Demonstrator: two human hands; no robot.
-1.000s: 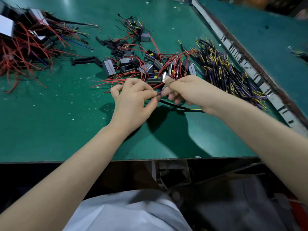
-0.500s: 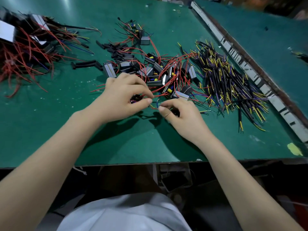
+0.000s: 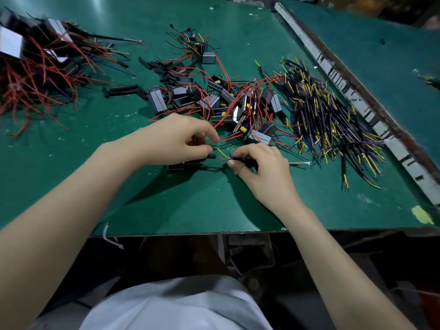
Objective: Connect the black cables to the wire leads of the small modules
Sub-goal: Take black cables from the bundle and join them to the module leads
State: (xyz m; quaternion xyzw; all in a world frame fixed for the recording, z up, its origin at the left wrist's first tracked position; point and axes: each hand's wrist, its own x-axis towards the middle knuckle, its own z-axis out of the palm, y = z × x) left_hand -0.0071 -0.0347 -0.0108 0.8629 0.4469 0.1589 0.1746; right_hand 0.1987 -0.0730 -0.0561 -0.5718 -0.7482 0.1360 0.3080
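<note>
Green counter [image 3: 166,206] filling most of the frame, with no box or tray on it; everything loose in heaps.

Middle of the frame: left hand [image 3: 176,139] with fingers curled, thumb and forefinger pinching a short black sleeve end [image 3: 211,156] with a yellow wire lead [image 3: 222,153] poking out toward the right. Just below that hand, a small module [image 3: 183,166] lying flat on the counter, mostly in shadow. Right hand [image 3: 259,167] just beside, fingers curled round a black cable [image 3: 245,161], thumb and forefinger pinching its tip close to the yellow lead; whether the two ends touch is too small to tell. Far end of that cable showing right of the hand, with bare strands at the tip.

Centre, above the hands: a heap of small modules [image 3: 228,103], black bodies with grey striped faces and yellow and blue bits, tangled in red wire leads [image 3: 228,110]; too overlapped to count, more than ten. One separate module [image 3: 208,57] higher up, with its own red leads.

Right of centre: a large pile of black cables [image 3: 333,120] with yellow and blue ends, dozens, fanned toward the lower right.

Upper left: a second heap of red-wired parts [image 3: 40,67].

Between the heaps: a few loose black sleeves [image 3: 123,89].

Along the right: a grey metal strip [image 3: 352,96] running diagonally.
</note>
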